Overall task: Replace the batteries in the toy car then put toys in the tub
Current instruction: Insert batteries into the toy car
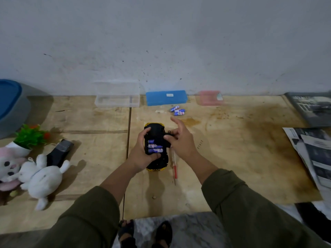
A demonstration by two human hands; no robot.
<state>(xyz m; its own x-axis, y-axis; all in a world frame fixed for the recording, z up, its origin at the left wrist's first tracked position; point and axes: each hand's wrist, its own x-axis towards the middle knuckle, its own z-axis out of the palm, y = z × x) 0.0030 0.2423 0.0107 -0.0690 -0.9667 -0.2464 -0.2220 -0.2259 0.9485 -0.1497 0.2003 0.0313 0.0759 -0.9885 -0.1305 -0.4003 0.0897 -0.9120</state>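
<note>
The yellow toy car (156,130) lies upside down above the wooden table (232,158), its black underside up and its battery bay open. Three blue batteries (155,146) sit in the bay. My left hand (141,154) grips the car from the left, thumb by the batteries. My right hand (180,138) pinches a small black piece, perhaps the battery cover (169,135), at the car's right side, with its index finger raised. Three more blue batteries (177,110) lie loose farther back. A red-handled screwdriver (174,169) lies beneath the car. The grey tub (16,111) stands at far left.
A white plush rabbit (43,178), a pink-eared plush (8,167), a small potted plant (28,138) and a dark flat object (60,154) lie at left. Clear (117,97), blue (166,97) and pink (209,98) boxes line the wall. Newspapers (311,151) cover the right edge.
</note>
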